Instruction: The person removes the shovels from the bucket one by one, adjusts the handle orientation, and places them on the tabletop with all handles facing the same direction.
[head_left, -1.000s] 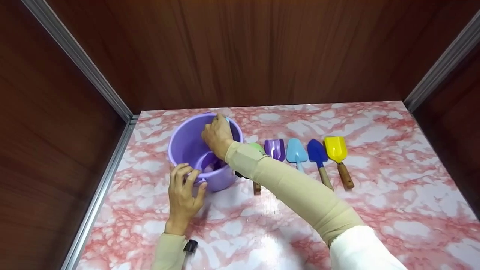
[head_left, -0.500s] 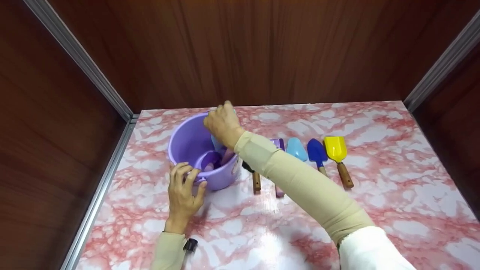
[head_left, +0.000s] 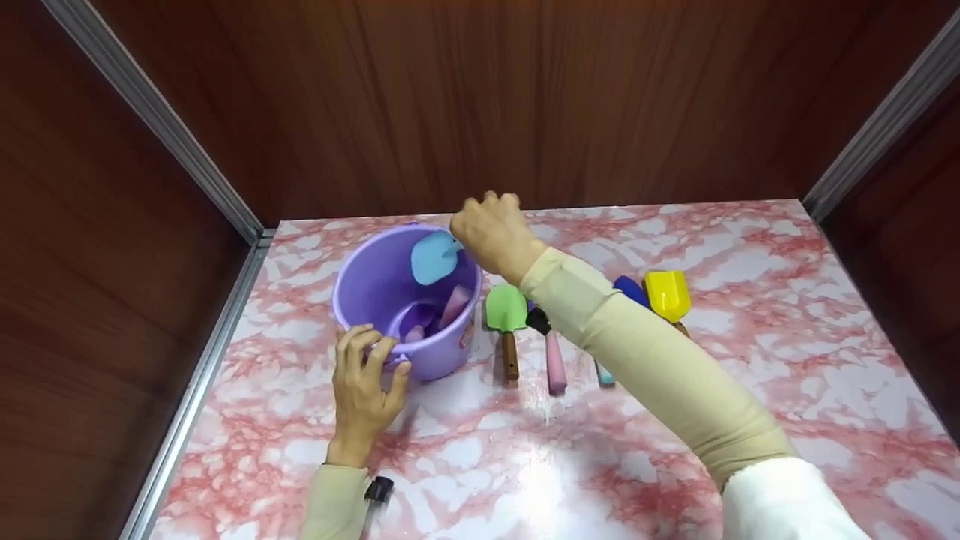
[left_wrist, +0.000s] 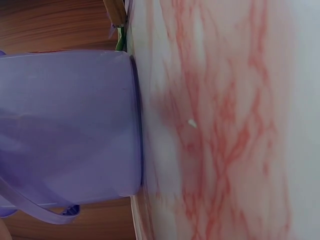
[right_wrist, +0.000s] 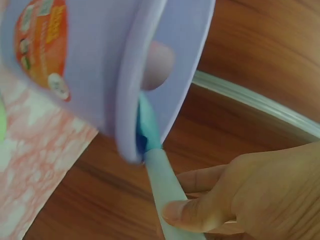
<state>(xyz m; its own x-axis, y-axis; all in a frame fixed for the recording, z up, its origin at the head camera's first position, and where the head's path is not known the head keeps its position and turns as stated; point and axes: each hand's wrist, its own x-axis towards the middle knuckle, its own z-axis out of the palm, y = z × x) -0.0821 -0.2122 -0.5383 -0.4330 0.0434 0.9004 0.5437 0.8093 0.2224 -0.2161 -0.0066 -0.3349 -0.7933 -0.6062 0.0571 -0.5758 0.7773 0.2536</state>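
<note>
Where it widens, the shovel (head_left: 433,257) is light-blue.

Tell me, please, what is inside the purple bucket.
The purple bucket holds two pink pieces; the blade of a light-blue shovel, gripped by the right hand, is inside. The near wall covers whatever lies close behind it; this cannot be seen.

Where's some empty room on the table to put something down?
There's bare table to the right of the yellow shovel, and in front, between the left hand and right sleeve. It's crowded from the purple bucket through the green shovel to the yellow one, and at the bucket's rim, where the right hand holds a light blue shovel.
</note>
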